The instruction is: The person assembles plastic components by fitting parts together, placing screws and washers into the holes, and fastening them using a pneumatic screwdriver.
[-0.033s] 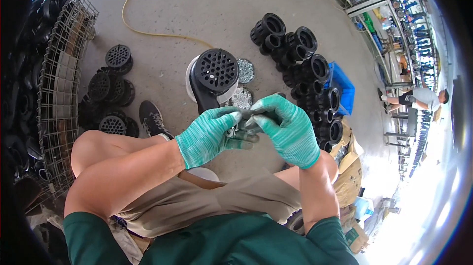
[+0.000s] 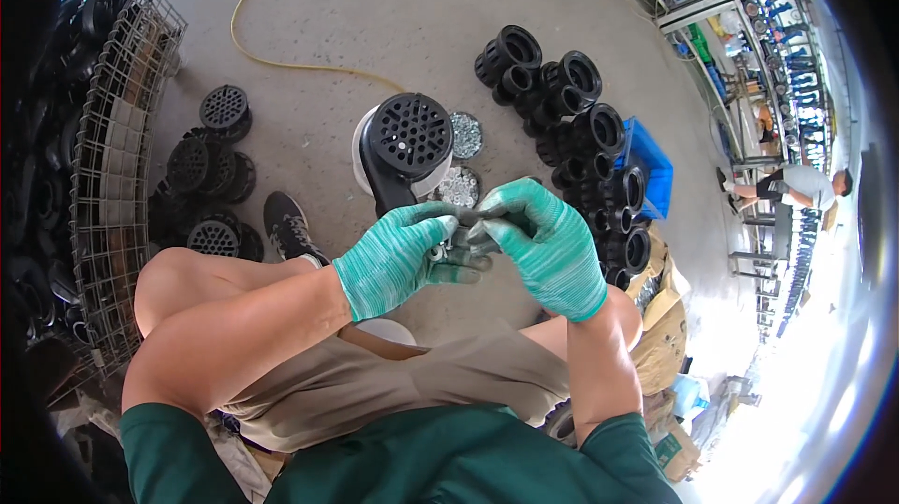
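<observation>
In front of my body, my gloved left hand (image 2: 403,251) is curled around small silvery metal fasteners (image 2: 440,249), which show between its thumb and fingers. My right hand (image 2: 543,242), in the same green-and-white knit glove, pinches at the left fingertips; whatever lies in that pinch is too small and hidden to make out. Just beyond the hands stands a black part with a round perforated top (image 2: 410,136) and a curved neck, resting on a white round support (image 2: 363,162). Beside it are a round container of small metal hardware (image 2: 465,135) and another one (image 2: 459,187) nearer me.
Stacked black ring-ended fittings (image 2: 599,129) stand at the right, by a blue crate (image 2: 651,171). Black perforated parts (image 2: 225,109) sit on the left near a wire cage (image 2: 122,139). A yellow hose (image 2: 245,36) crosses the floor. Another person (image 2: 805,187) is far right, near shelving.
</observation>
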The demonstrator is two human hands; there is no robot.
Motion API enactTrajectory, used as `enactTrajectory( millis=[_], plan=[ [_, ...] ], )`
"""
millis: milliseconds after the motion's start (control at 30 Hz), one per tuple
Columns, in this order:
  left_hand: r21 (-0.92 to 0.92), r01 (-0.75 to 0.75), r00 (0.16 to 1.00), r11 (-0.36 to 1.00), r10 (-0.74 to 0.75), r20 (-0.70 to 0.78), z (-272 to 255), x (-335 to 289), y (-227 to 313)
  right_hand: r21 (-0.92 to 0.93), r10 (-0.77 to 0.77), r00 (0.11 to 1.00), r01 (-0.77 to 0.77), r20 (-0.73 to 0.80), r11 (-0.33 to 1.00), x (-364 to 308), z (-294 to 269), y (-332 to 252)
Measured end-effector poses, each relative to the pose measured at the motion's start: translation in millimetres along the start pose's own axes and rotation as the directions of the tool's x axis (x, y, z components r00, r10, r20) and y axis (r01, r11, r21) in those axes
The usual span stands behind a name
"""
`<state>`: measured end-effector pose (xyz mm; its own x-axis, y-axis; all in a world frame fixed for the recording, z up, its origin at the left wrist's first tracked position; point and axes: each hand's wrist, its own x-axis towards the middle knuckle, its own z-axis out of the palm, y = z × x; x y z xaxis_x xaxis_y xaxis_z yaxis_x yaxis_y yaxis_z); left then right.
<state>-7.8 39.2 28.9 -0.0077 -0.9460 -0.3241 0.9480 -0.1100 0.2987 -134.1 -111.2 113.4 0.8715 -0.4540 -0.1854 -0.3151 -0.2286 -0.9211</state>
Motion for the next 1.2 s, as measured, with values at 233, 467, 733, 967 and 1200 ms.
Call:
enactTrajectory(
  millis=[233, 467, 733, 967, 1200],
  plan=[
    [-0.012, -0.016, 1.0, 1.0, 0.016, -0.009, 4.7, -2.5, 4.2, -0.149, -0.066, 0.995, 0.055, -0.073, 0.987, -3.5, 13.8, -5.2],
    [-0.025, -0.066, 0.995, 0.998, 0.064, -0.079, 10.3, -2.8, 0.8, -0.504, -0.41, 0.909, 0.39, 0.076, 0.771, -0.5, 15.0, 23.3],
    [0.155, -0.089, 0.991, 0.984, 0.103, -0.082, 14.5, -2.6, 4.7, -0.289, -0.149, 0.98, 0.105, -0.134, 0.952, -6.9, 20.5, 18.0],
    [0.183, -0.085, 0.994, 0.979, 0.097, -0.057, 15.4, -5.1, 4.2, -0.385, -0.273, 0.957, 0.215, -0.102, 0.898, -6.9, 15.4, 23.2],
    [0.256, -0.051, 0.995, 0.965, 0.071, -0.068, 16.5, -5.1, 4.3, -0.187, -0.125, 0.99, 0.111, -0.061, 0.976, -8.2, 11.2, 22.8]
  ],
)
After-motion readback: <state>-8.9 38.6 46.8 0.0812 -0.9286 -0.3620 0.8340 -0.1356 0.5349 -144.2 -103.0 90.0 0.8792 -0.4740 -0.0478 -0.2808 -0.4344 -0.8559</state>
